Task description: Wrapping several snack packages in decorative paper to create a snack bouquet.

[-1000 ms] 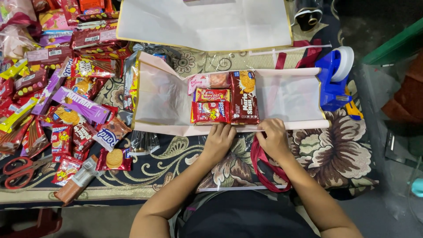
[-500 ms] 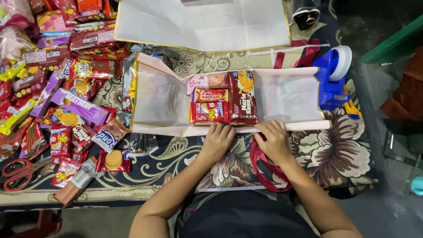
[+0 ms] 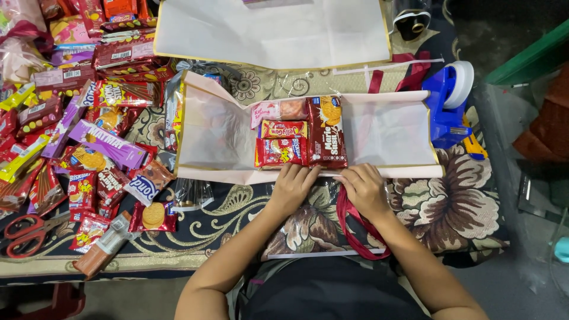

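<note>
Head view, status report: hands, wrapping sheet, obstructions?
Both hands, left and right, open, pressing pale pink wrapping sheet near edge. Snack packets stacked centre. Red ribbon under right hand.

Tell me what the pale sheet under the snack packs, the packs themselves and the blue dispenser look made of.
Sheet: apparently thin paper or film, matte and slightly see-through, creased, with a gold edge.
Packs: glossy printed plastic wrap, judging by the shine and crimped ends.
Dispenser: moulded hard plastic, smooth and evenly blue.
Both hands, left and right, press on the sheet's near edge.
</note>
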